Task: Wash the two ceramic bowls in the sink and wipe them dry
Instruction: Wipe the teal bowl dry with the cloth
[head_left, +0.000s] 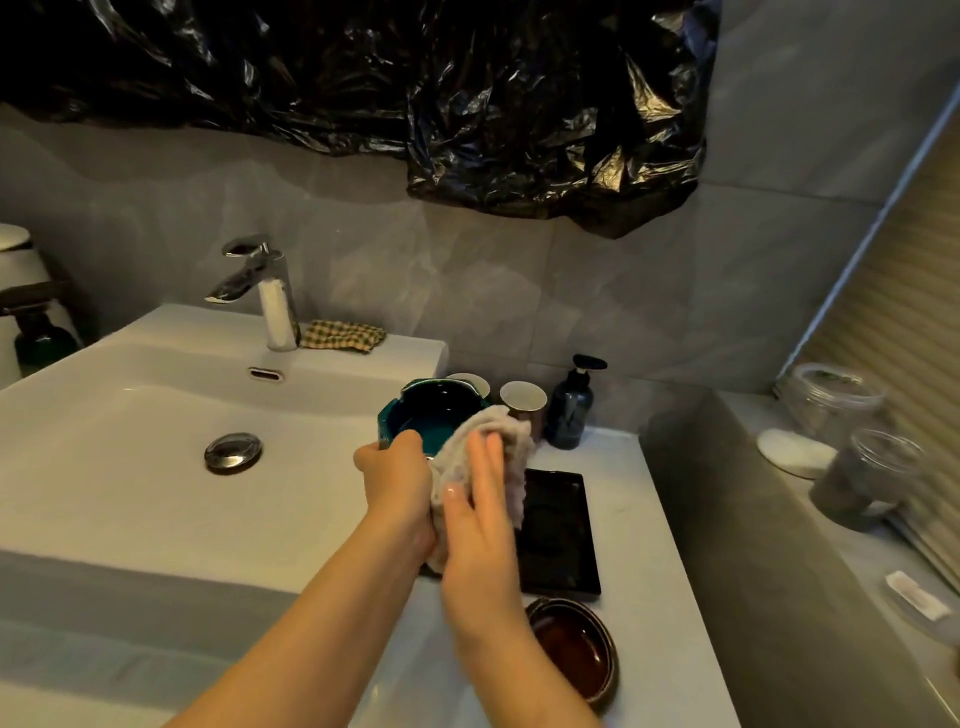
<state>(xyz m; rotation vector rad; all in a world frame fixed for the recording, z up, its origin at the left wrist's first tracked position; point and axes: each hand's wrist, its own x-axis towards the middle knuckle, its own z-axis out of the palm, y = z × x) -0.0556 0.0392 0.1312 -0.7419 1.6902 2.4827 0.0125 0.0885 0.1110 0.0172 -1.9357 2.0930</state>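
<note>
Head view: teal bowl (431, 415) held up at the sink's right edge, tilted so its dark glazed inside faces the camera; nothing seen in it. Left hand (397, 480) grips the near rim, fingers curled tight over the edge, thumb side toward the camera. Right hand (480, 499) lies flat against a pale cloth (488, 452), fingers (485, 467) extended and close together, pressing the cloth onto the bowl's right side; the cloth bunches over the rim above the fingertips and hangs between the two hands. Brown bowl (576, 649) sits upright on the white counter just right of the right wrist, inside glossy, no contents visible. Black tray (563, 530) lies flat on the counter right of the right hand, between the brown bowl and the cloth; contents not clear. Beyond the fingertips: two pale cups (522, 400) and a dark pump bottle (571, 410) standing close together against the wall. Left of the left hand, the white sink (130, 467), basin with metal drain plug (232, 452), faucet (260, 291) behind it. Checked cloth (343, 335) lies just right of the faucet base.
</note>
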